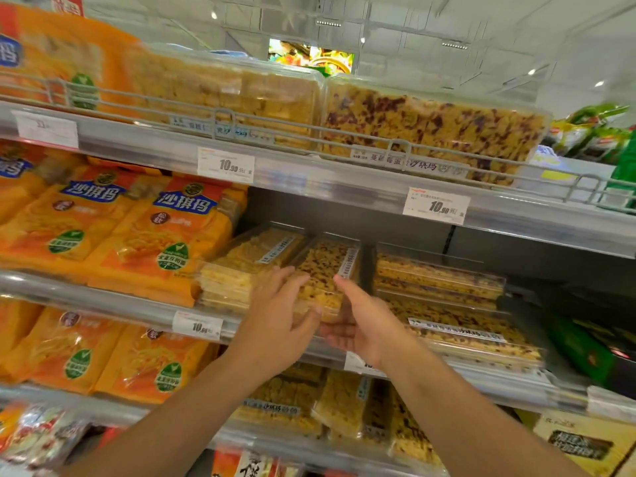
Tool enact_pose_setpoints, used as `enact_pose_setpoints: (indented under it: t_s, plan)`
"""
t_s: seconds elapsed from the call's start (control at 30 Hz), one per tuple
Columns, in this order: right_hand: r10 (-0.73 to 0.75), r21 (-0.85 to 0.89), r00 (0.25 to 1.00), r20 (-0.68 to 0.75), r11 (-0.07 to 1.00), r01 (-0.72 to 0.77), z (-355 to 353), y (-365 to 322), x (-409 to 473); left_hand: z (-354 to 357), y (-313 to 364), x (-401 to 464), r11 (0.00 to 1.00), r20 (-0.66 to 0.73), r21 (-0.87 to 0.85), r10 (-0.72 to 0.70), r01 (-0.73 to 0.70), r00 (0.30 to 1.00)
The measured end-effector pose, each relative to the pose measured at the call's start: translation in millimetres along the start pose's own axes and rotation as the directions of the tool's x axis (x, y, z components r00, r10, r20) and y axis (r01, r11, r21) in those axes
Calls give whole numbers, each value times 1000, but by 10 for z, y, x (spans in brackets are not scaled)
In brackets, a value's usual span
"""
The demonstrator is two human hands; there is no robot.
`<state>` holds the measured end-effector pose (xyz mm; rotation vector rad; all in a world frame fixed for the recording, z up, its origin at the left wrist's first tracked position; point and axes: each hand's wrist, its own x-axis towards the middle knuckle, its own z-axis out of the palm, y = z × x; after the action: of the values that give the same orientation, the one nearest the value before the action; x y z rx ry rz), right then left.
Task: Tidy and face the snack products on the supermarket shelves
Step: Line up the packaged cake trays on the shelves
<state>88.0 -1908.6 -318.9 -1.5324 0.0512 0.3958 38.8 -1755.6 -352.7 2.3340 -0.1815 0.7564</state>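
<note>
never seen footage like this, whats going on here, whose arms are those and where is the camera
There is no machine here. One wide-angle camera is worn on a person's head, so you see their own two bare arms reaching forward to supermarket shelves.

The left hand and right hand are on either side of a clear plastic box of cranberry-flecked sachima on the middle shelf, apparently gripping it. A box of plain sachima lies beside it on the left, and more clear boxes are stacked on the right. Orange sachima bags fill the left side. White price tags reading 10.90 hang on the shelf edge above.
</note>
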Motion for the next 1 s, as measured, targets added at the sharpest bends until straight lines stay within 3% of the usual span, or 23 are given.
enact_pose_setpoints:
  t_s: [0.13,0.2,0.27,0.33,0.43,0.47,0.77,0.9,1.0]
  plan:
    - [-29,76,999,-23,997,31,73,25,-84,-38,32,-197,974,-154,-223,-71,35,986]
    - [-42,104,999,-19,994,44,108,64,-156,-49,57,-271,895,-155,-424,-224,140,962]
    - [-72,155,997,-14,985,73,143,118,-233,-98,116,-252,646,32,-672,-462,361,886]
    - [-109,188,994,6,976,106,182,190,-324,-154,148,-217,420,210,-760,-563,496,799]
    - [-187,176,981,46,968,176,253,338,-436,-228,141,-229,194,385,-824,-499,533,777]
    - [-207,177,977,51,965,195,273,383,-471,-238,133,-254,169,405,-831,-470,531,784]
    - [-207,62,971,-120,975,215,-185,519,-693,-114,110,-357,226,388,-848,-353,479,852]
    - [-269,216,903,-336,911,352,-940,188,-690,-44,243,-159,352,419,-810,-211,468,883]
    - [-305,320,869,-390,840,438,-1609,-27,-723,29,384,78,472,400,-779,-133,413,907]
